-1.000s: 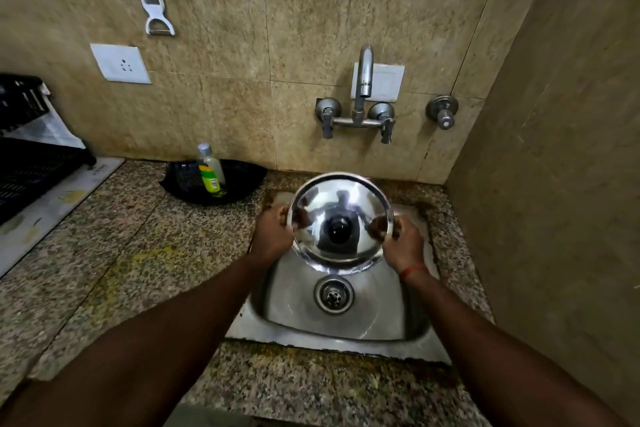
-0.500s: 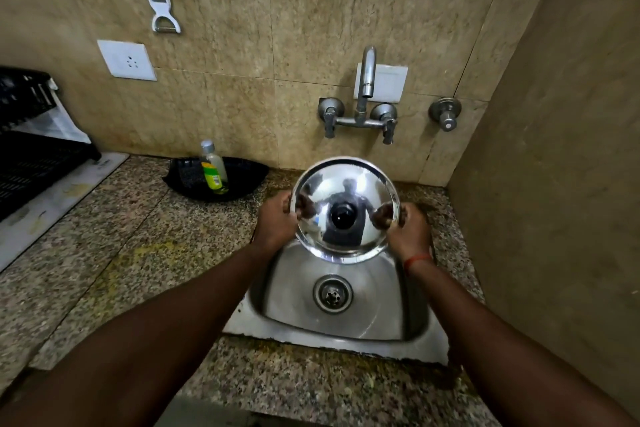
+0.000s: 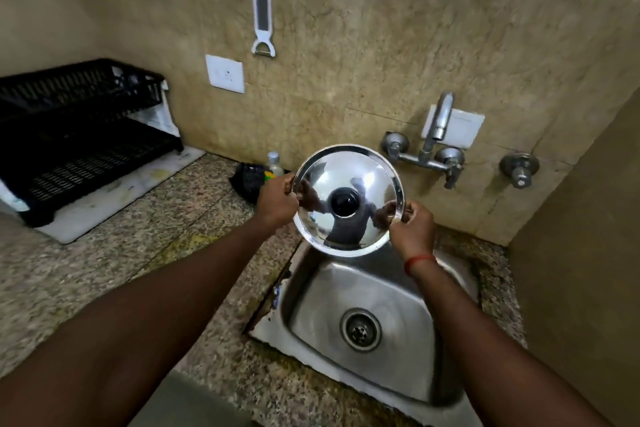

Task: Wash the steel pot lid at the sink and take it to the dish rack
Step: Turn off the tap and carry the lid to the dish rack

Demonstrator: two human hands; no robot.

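Note:
The shiny steel pot lid (image 3: 360,180) with a black knob at its centre is held up in the air, tilted toward me, above the back left corner of the steel sink (image 3: 311,308). My left hand (image 3: 277,199) grips its left rim and my right hand (image 3: 412,227) grips its right rim. The black two-tier dish rack (image 3: 79,135) stands on a white mat at the far left of the granite counter, well apart from the lid.
A wall tap (image 3: 438,128) with two knobs sits behind the sink, a third valve (image 3: 519,170) to its right. A soap bottle (image 3: 273,165) in a black dish (image 3: 247,178) stands left of the lid. A peeler (image 3: 263,19) hangs on the wall; a side wall stands close on the right.
Both hands have lifted the lid higher and shifted it left, off the sink's middle. The view has swung left, bringing the dish rack into sight.

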